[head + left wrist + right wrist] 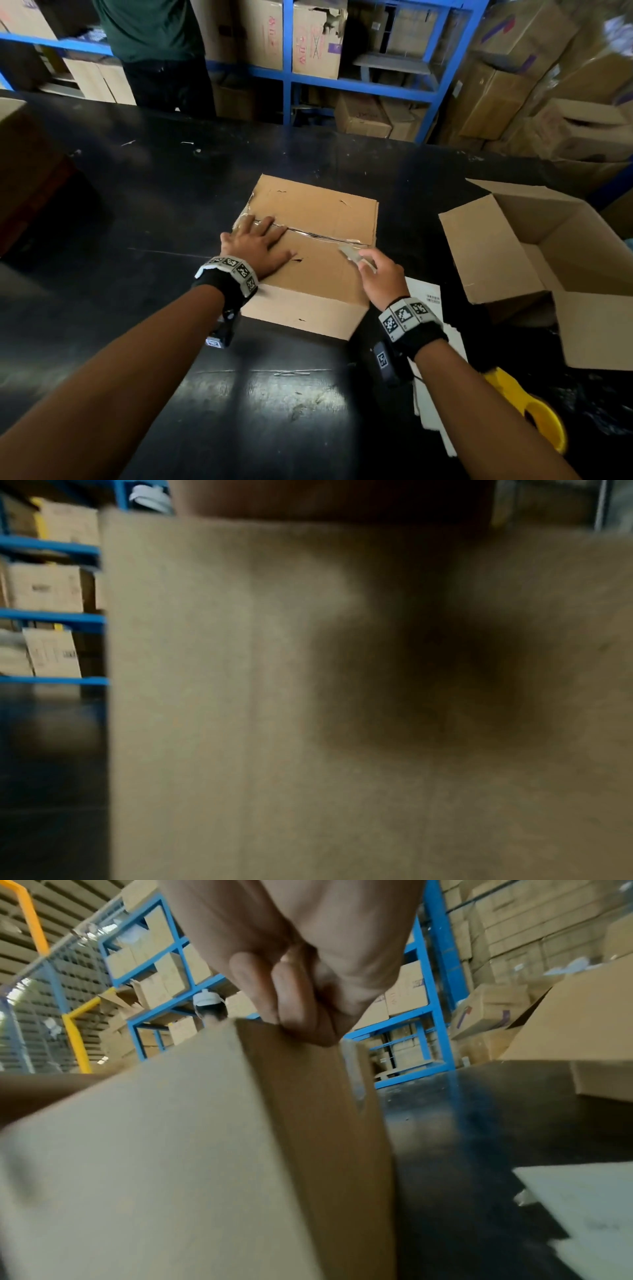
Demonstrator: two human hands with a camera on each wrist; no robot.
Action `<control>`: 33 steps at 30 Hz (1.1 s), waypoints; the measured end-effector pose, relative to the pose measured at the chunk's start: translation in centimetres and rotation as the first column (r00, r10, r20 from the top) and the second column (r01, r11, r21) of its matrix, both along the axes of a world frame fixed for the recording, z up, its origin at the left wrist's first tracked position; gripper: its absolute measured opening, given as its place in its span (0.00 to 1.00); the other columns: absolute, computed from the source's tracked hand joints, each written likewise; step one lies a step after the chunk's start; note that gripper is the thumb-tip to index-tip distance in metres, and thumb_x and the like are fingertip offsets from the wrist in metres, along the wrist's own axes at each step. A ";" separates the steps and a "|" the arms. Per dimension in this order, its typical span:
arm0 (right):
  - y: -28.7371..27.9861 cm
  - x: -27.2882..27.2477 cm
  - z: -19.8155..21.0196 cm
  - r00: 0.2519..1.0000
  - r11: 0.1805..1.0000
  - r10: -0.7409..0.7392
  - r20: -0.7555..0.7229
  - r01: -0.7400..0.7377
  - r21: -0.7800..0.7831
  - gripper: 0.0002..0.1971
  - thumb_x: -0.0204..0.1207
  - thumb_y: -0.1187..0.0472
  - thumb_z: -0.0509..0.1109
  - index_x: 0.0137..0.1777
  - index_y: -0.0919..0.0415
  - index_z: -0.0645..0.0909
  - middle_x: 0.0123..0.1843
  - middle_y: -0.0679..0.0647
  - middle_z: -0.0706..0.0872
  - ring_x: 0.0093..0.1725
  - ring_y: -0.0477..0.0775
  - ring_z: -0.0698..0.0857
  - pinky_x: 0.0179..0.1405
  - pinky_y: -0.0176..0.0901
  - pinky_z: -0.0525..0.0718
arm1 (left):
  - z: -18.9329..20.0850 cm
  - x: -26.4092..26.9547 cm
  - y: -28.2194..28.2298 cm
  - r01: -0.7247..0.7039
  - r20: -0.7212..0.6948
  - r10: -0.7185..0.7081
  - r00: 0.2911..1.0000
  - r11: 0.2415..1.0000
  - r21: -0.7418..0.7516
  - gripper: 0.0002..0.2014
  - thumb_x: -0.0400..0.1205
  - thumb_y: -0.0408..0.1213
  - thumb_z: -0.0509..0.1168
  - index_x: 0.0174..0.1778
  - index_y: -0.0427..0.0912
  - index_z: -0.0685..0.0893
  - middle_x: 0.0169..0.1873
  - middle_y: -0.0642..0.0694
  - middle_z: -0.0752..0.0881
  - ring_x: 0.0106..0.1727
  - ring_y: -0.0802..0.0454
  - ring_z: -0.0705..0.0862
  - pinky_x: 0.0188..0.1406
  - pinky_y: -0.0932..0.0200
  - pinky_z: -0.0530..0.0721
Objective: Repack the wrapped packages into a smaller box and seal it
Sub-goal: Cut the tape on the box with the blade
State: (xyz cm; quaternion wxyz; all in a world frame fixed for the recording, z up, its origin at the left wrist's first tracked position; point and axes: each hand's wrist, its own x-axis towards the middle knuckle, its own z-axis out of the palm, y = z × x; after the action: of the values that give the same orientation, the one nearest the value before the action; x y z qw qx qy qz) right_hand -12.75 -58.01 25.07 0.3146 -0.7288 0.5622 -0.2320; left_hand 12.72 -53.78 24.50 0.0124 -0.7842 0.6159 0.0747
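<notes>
A small closed cardboard box [318,212] sits mid-table, with clear tape [318,236] running along its top seam. My left hand [257,245] lies flat with straight fingers on the box's left top, over the tape's left end. My right hand [368,265] pinches a loose end of the clear tape at the seam's right end. In the right wrist view the curled fingers [301,1020] sit at the top corner of the box [171,1150], and tape [356,1074] runs down its side. The left wrist view is filled by blurred box wall [240,696]. No wrapped packages show.
A larger open cardboard box [534,246] lies at the right on the black table [137,205]. A yellow tape dispenser [534,414] and white sheets [431,342] lie under my right forearm. A person [154,51] stands across the table before blue shelves [287,75] of cartons.
</notes>
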 end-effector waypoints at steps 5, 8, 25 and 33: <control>-3.1 -2.4 1.4 0.990 0.999 0.048 -0.131 -0.045 0.029 0.13 0.83 0.59 0.60 0.61 0.51 0.82 0.62 0.58 0.85 0.59 0.59 0.83 0.52 0.36 0.73 | -0.1 -6.0 3.2 -0.234 -0.120 0.236 0.964 0.972 0.030 0.34 0.77 0.70 0.40 0.79 0.64 0.51 0.82 0.59 0.48 0.83 0.43 0.42 0.69 0.25 0.60; -3.8 -4.1 2.3 0.976 0.996 0.088 -0.197 -0.081 0.045 0.13 0.82 0.59 0.59 0.62 0.48 0.80 0.62 0.58 0.84 0.58 0.59 0.82 0.52 0.41 0.76 | -0.2 -8.5 6.5 -0.186 -0.091 0.192 0.977 0.980 0.075 0.35 0.78 0.69 0.42 0.80 0.60 0.50 0.83 0.54 0.46 0.83 0.39 0.42 0.71 0.28 0.60; -3.1 -5.1 1.4 0.999 0.996 0.042 -0.031 -0.040 0.080 0.08 0.82 0.57 0.61 0.57 0.54 0.79 0.40 0.55 0.89 0.37 0.48 0.84 0.33 0.40 0.79 | -1.3 -12.6 4.8 0.154 -0.100 -0.171 0.980 0.976 -0.156 0.39 0.75 0.73 0.41 0.82 0.58 0.54 0.83 0.58 0.53 0.83 0.56 0.49 0.82 0.47 0.40; -3.7 -5.3 1.9 0.998 0.997 -0.056 -0.016 0.057 0.045 0.09 0.82 0.58 0.59 0.59 0.56 0.77 0.53 0.61 0.85 0.48 0.60 0.84 0.51 0.51 0.82 | -0.3 -14.7 0.4 0.094 -0.183 -0.114 0.977 0.989 -0.116 0.30 0.81 0.65 0.47 0.77 0.55 0.66 0.80 0.53 0.62 0.81 0.49 0.58 0.78 0.43 0.54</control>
State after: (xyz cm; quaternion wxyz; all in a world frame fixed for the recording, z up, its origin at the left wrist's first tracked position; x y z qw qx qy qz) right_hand -18.07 -61.73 26.99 0.3204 -0.7068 0.5901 -0.2226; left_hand -2.03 -53.38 24.16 -0.0839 -0.7398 0.6575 0.1151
